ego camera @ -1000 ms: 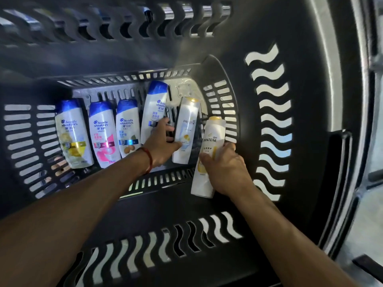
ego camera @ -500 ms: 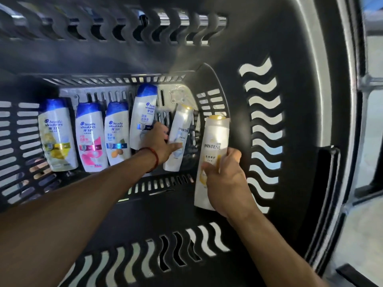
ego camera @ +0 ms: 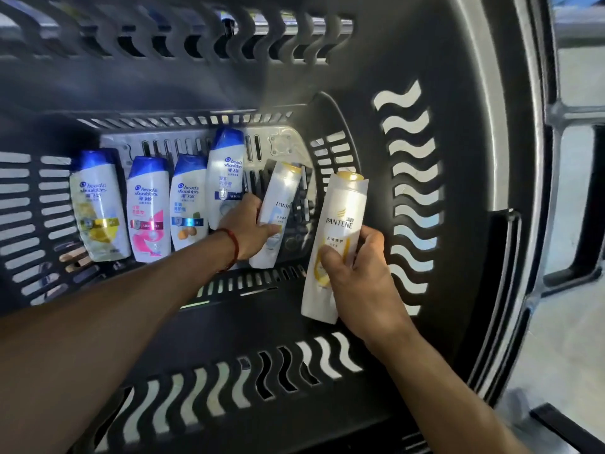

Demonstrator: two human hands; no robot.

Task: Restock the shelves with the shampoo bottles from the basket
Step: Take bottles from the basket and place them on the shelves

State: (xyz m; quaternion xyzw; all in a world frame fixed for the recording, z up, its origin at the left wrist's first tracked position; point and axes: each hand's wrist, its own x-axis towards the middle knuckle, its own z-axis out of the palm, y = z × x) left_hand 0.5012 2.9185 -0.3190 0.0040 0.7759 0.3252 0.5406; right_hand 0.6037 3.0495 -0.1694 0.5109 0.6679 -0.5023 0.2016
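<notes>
Both hands are down in the basket (ego camera: 458, 165), centre of frame. Right hand (ego camera: 357, 276) has fingers and thumb wrapped round the yellow-label bottle (ego camera: 340, 211), which is tilted and looks lifted clear of the floor. Left hand (ego camera: 248, 229) grips the blue-label bottle (ego camera: 278, 201) low on its body, thumb across the front.

Risks as I judge them:
- Left knuckles sit just beside the tall blue-cap bottle (ego camera: 226, 172). Pulling out could tip it onto the three shorter bottles (ego camera: 149, 208) at left.
- Smooth plastic and low one-handed grips mean either bottle could slip.

Readable: PANTENE on both held bottles, "head & shoulders" on the four blue-cap bottles. I can't make out the small Chinese print.
</notes>
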